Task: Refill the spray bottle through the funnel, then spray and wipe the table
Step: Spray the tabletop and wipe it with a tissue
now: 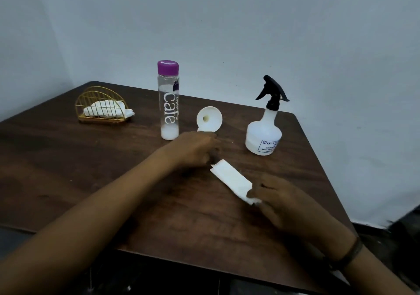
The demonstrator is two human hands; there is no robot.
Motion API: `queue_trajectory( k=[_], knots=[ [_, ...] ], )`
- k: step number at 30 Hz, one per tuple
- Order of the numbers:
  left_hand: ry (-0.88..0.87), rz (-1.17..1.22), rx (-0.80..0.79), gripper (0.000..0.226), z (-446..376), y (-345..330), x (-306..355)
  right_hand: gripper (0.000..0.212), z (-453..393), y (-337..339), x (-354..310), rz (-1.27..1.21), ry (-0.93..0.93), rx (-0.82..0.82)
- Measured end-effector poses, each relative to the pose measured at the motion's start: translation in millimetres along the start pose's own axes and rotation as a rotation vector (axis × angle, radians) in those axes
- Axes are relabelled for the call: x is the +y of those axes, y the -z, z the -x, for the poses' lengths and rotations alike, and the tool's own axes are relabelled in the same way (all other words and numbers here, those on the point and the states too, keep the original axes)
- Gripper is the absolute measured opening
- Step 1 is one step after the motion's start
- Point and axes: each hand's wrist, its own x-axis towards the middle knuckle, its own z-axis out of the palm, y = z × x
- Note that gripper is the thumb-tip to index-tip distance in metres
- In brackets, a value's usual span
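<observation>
Folded white tissue lies on the desk between both hands; right hand pinches its near end; left hand sits curled at its far end, grip unclear; spray bottle upright beyond, label partly reads "KISS"; funnel beside clear bottle reading "cafe".

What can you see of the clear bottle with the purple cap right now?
The clear bottle stands upright on the dark wooden table, left of the white funnel. It looks like transparent plastic, with a closed purple screw cap and white lettering down its side. A little whitish liquid sits at the bottom; otherwise it looks empty. Neither hand touches it.
</observation>
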Motion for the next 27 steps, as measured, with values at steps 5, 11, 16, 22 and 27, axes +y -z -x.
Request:
queue_trajectory(
  k=[5, 11, 16, 22, 27],
  knots=[
    [0.176, 0.25, 0.347, 0.024, -19, 16, 3, 0.051, 4, 9, -10, -0.222, -0.158, -0.086],
    [0.204, 0.369, 0.444, 0.016, -20, -10, 14, 0.072, -23, -13, -20, -0.022, -0.192, -0.454],
    [0.183, 0.338, 0.428, 0.016, -12, -14, 10, 0.089, -28, -18, -7, 0.01, -0.284, -0.526],
    [0.164, 0.324, 0.418, 0.018, -12, -13, 14, 0.091, -27, -21, 6, 0.042, -0.406, -0.486],
    [0.155, 0.306, 0.405, 0.017, -13, -15, 16, 0.093, -20, -19, -22, -0.017, -0.248, -0.475]
  ],
)
